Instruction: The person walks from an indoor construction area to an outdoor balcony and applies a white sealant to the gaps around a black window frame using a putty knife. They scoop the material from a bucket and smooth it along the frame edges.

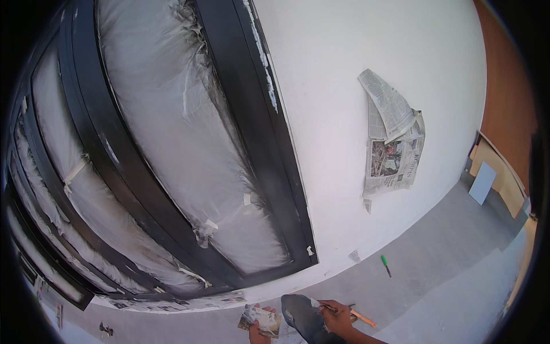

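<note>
Low in the view, my left hand (260, 335) is closed on a flat piece of printed card (260, 321), with pale patches on its face; some fingers show over its far edge. To the right, my right hand (339, 320) is closed on a thin tool (327, 307); its kind is hard to make out, with a whitish bit near its tip. Between the hands is my bent knee in worn dark trousers (301, 315). Just beyond the right hand, an orange-handled tool (364, 319) lies on the floor, partly hidden by the hand.
A dark window frame (286, 172) with plastic-covered panes (172, 114) fills the left. Newspaper (395, 155) clings to the white wall (326, 86). A green-handled tool (385, 265) lies on the grey floor (424, 252). Boards (483, 183) lean at right; a small dark object (106, 329) is lower left.
</note>
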`<state>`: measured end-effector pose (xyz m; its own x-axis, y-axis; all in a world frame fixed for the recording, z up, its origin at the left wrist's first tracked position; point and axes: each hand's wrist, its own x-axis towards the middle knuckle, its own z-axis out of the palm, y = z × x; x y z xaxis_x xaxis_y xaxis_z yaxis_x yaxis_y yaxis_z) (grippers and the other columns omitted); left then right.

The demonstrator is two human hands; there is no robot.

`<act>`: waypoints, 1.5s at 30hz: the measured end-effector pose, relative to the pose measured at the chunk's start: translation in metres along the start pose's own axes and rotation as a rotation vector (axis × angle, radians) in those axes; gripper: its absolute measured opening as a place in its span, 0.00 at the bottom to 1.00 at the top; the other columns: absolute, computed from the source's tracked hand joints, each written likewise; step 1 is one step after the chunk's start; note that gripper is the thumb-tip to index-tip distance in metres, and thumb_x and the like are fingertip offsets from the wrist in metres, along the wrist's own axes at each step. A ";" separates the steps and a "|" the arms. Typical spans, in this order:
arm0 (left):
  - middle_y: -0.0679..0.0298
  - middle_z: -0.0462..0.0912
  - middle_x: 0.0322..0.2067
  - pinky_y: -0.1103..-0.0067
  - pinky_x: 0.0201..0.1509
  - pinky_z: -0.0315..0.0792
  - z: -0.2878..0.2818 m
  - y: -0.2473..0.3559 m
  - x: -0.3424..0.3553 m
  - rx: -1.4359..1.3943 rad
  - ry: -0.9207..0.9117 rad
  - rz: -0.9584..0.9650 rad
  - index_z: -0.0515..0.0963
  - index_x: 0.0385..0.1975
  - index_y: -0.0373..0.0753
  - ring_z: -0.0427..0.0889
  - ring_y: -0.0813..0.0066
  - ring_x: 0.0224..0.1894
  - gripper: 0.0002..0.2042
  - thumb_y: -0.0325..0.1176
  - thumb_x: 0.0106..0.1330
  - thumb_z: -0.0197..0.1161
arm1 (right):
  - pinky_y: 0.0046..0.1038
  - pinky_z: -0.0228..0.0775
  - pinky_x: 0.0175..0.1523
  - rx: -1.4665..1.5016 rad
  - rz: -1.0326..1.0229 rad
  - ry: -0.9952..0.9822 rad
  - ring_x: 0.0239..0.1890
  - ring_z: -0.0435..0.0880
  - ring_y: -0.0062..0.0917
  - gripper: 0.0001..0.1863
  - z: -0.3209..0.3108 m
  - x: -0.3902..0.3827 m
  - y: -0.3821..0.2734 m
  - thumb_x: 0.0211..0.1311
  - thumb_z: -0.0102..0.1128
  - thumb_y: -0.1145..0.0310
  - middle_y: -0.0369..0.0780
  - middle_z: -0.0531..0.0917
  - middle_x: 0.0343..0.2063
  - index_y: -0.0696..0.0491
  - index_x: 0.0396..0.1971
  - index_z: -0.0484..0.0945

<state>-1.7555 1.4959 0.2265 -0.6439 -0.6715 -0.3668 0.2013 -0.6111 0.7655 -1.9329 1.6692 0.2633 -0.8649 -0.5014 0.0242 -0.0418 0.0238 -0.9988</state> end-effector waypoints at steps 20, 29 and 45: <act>0.51 0.65 0.62 0.61 0.68 0.60 0.147 -0.013 0.032 0.150 -0.137 0.168 0.52 0.67 0.37 0.66 0.55 0.64 0.28 0.44 0.71 0.45 | 0.25 0.73 0.43 -0.159 -0.182 -0.058 0.37 0.81 0.23 0.14 -0.106 0.058 -0.008 0.61 0.57 0.71 0.44 0.85 0.34 0.59 0.45 0.80; 0.50 0.65 0.61 0.61 0.68 0.58 0.178 -0.026 0.042 0.151 -0.112 0.194 0.51 0.67 0.37 0.64 0.54 0.65 0.29 0.43 0.70 0.46 | 0.25 0.72 0.37 -0.078 -0.215 -0.097 0.31 0.77 0.20 0.14 -0.115 0.087 0.023 0.61 0.57 0.71 0.40 0.85 0.29 0.59 0.44 0.81; 0.49 0.65 0.61 0.59 0.69 0.55 0.194 -0.042 0.046 0.111 -0.059 0.226 0.51 0.67 0.37 0.61 0.52 0.67 0.31 0.41 0.67 0.48 | 0.28 0.73 0.40 -0.150 -0.192 -0.188 0.33 0.81 0.26 0.13 -0.130 0.108 0.015 0.60 0.56 0.71 0.47 0.85 0.30 0.60 0.42 0.81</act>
<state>-1.9367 1.5719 0.2795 -0.6346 -0.7580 -0.1507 0.2647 -0.3964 0.8791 -2.0921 1.7279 0.2560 -0.7272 -0.6597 0.1896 -0.2810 0.0340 -0.9591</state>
